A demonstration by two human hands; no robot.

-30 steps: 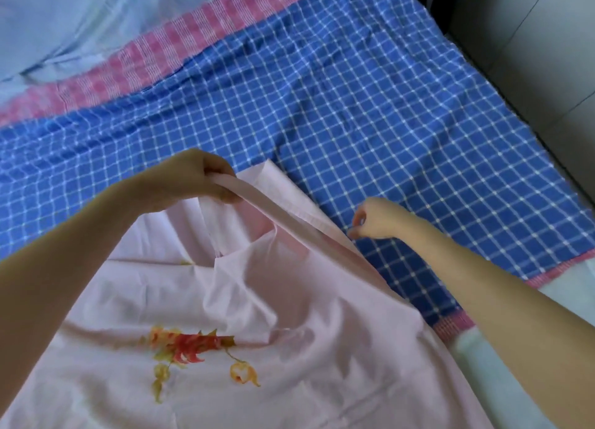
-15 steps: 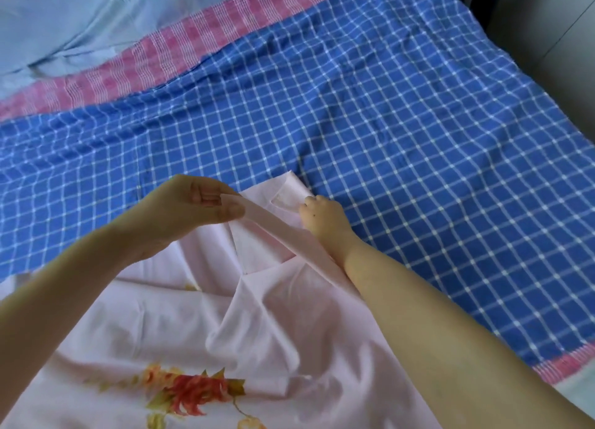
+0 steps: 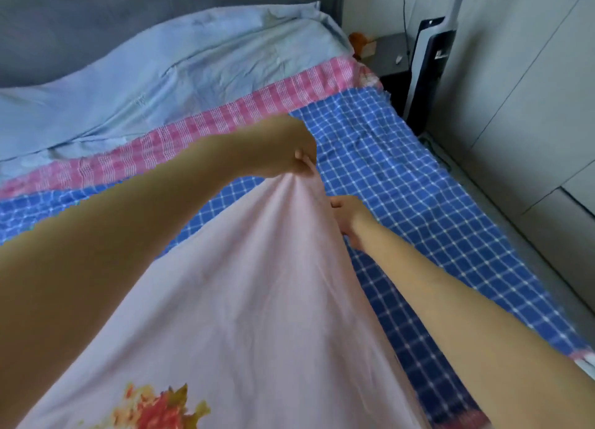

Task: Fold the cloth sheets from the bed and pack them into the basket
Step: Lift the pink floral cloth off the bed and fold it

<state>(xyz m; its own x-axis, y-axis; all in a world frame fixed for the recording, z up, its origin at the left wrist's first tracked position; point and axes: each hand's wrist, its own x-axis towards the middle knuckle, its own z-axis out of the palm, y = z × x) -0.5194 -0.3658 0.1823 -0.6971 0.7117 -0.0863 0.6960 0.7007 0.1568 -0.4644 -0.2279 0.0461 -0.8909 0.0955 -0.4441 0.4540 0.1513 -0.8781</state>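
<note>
1. The pink sheet [image 3: 257, 299] is lifted off the bed [image 3: 402, 177] and hangs in a long cone from one gathered point, falling toward the camera; a red and yellow flower print shows near its lower edge.
2. The left hand [image 3: 289, 151] holds that gathered point up, its fingers curled and pinched tight on the cloth.
3. The right hand [image 3: 346, 217] is lower, against the right edge of the sheet. Its fingers look curled onto that edge, but the cloth covers most of them, so the grip is a judgement rather than something plainly seen.
4. Progress, as I judge it: early. The pink sheet is being pulled straight for a fold, and no finished fold shows on it.
5. Still to do: the blue checked sheet [image 3: 418, 235] with its pink checked border lies spread flat on the bed, and the pale blue cloth [image 3: 161, 64] near the headboard is rumpled and unfolded. Nothing appears packed.
6. The basket is not in view, so how full it is cannot be told.
7. The lower part of the pink sheet runs out of the bottom of the view, and both arms cover parts of the bed. Small things on the stand [image 3: 386, 55] beside the bed are too blurred to name.
</note>
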